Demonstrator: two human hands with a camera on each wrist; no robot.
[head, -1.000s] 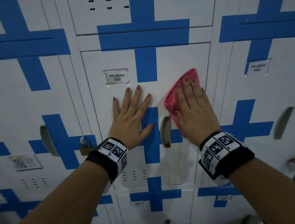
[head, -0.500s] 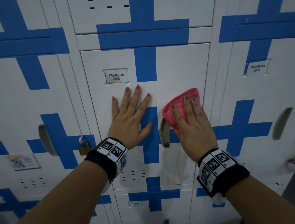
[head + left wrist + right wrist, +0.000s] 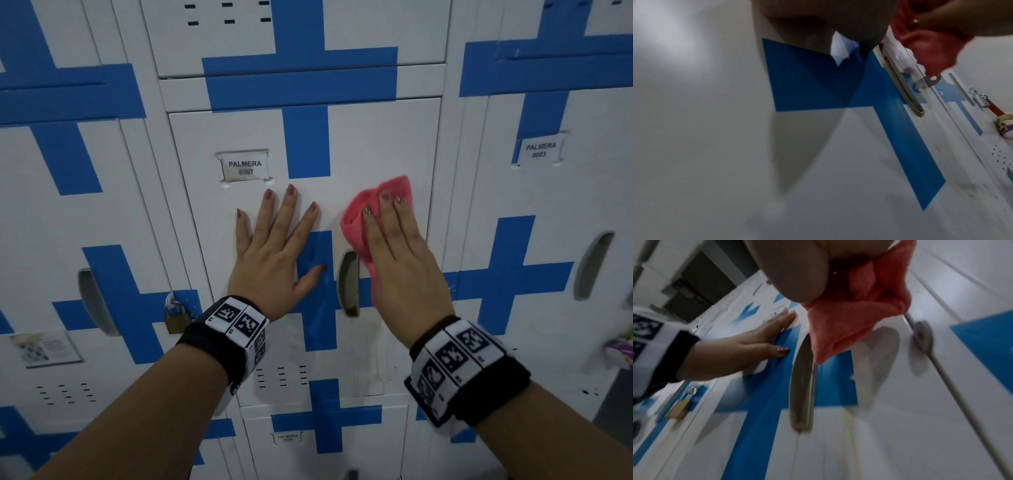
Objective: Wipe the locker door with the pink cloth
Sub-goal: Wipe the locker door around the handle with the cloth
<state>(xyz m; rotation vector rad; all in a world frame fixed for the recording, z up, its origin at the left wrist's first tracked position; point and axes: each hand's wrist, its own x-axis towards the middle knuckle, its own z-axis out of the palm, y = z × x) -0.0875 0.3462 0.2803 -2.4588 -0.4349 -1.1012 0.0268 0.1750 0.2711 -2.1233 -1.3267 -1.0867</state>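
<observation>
The white locker door (image 3: 376,144) with a blue cross carries the label plate "PALMERA 0007" (image 3: 245,168). My left hand (image 3: 274,253) lies flat on the door with its fingers spread, left of the recessed handle (image 3: 348,284). My right hand (image 3: 397,253) presses the bunched pink cloth (image 3: 359,212) against the door, above and right of the handle, with its fingers straight. In the right wrist view the cloth (image 3: 849,321) hangs out from under my palm above the handle (image 3: 801,386). The right thumb is hidden.
Brownish streaks (image 3: 363,363) run down the door below the handle. A brass padlock (image 3: 175,318) hangs on the locker to the left. More lockers surround the door, one labelled 0003 (image 3: 540,150). A colourful object (image 3: 620,353) sits at the right edge.
My right hand slid the cloth down the door from near the upper right, then came back up a little. The left hand stayed flat in place.
</observation>
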